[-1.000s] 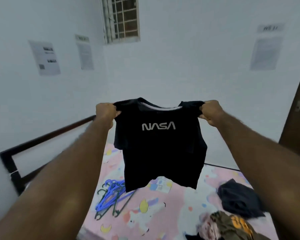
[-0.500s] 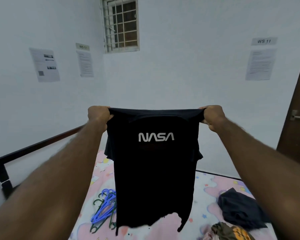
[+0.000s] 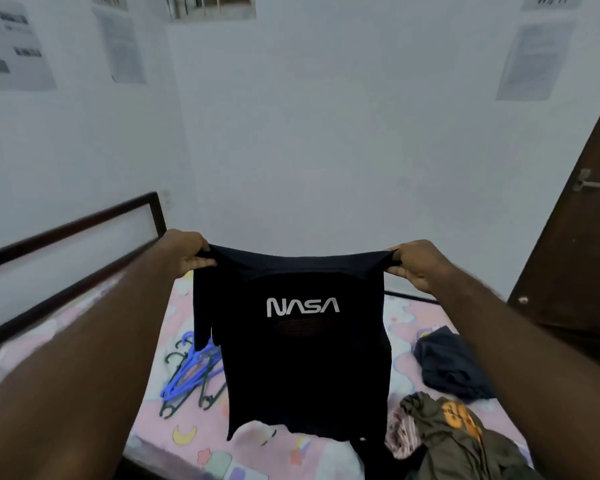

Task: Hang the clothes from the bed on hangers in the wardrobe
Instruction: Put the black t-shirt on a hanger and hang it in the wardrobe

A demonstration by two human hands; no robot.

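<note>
At centre frame, above the bed (image 3: 194,434), a black NASA T-shirt (image 3: 305,358) hangs spread between the left hand (image 3: 187,252) and right hand (image 3: 414,263), each pinching a shoulder. It is on no hanger yet and no wardrobe shows: early going, I judge. One shirt held; at lower right lie a dark garment (image 3: 447,362) and an olive garment (image 3: 444,441); the blue and green hangers (image 3: 191,372), lower left, are too tangled to count
</note>
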